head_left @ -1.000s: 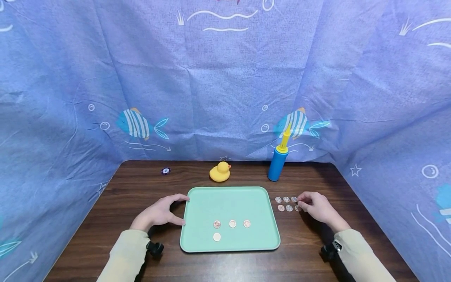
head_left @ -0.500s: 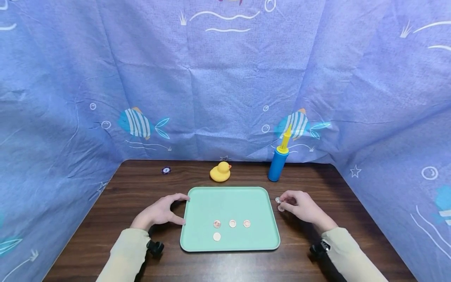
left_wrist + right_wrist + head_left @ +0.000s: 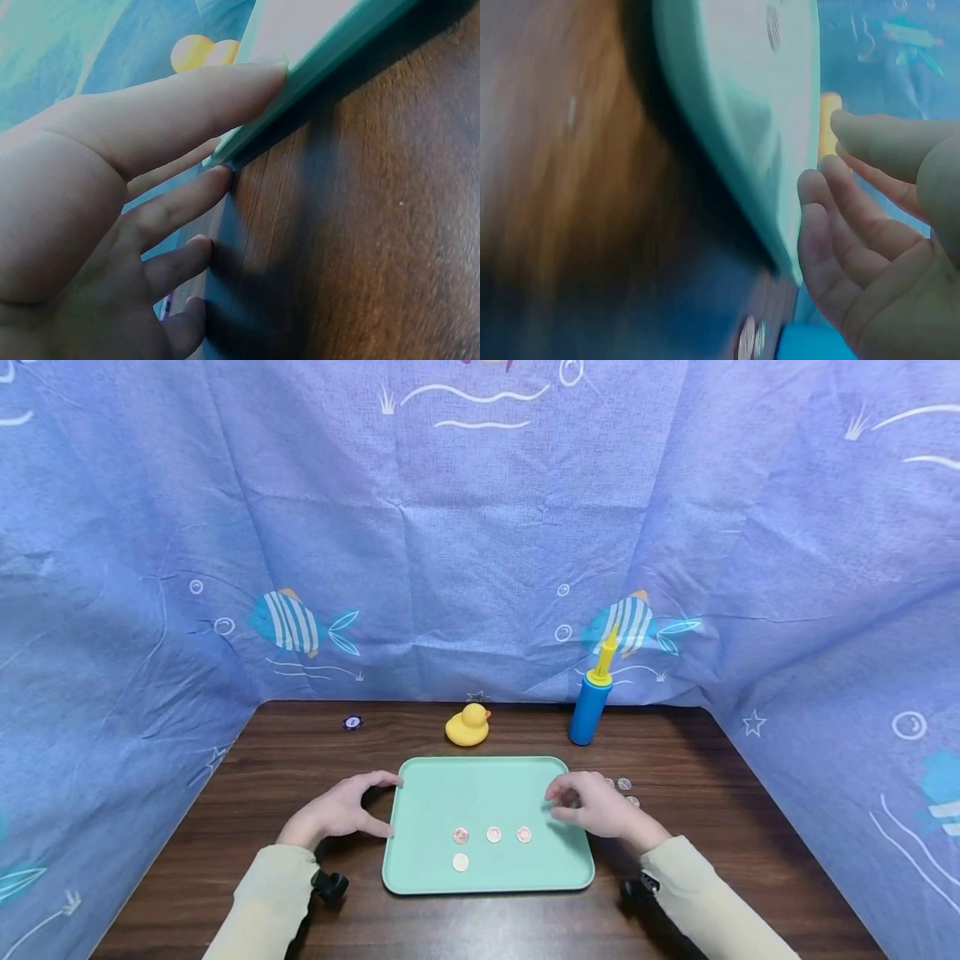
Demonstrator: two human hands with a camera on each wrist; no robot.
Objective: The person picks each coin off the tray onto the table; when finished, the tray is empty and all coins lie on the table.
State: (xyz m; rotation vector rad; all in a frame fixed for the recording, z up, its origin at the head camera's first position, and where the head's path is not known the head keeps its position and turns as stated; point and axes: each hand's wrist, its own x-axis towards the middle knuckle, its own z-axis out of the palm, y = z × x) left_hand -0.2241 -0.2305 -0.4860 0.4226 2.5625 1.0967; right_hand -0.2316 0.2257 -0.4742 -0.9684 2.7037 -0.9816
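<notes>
A light green tray [image 3: 480,785] lies on the table, with several coins [image 3: 493,835] on its front half. My left hand [image 3: 341,810] rests at the tray's left edge, thumb and fingers spread; in the left wrist view its thumb [image 3: 240,90] touches the rim. My right hand [image 3: 596,807] is over the tray's right edge, its thumb and index finger [image 3: 885,142] in a pinch, apparently on a coin that the fingers hide. Just behind this hand, more coins [image 3: 624,784] lie on the table, some of them covered by it.
A yellow rubber duck [image 3: 467,727] stands behind the tray. Right of it is a blue hand pump [image 3: 588,714] with a yellow nozzle, upright. A dark poker chip [image 3: 352,722] lies at the back left. A blue fish-print cloth [image 3: 480,543] hangs behind the table.
My right hand has moved left, from the far end of the coins on the table to over the tray's right edge. The left hand and tray have stayed put.
</notes>
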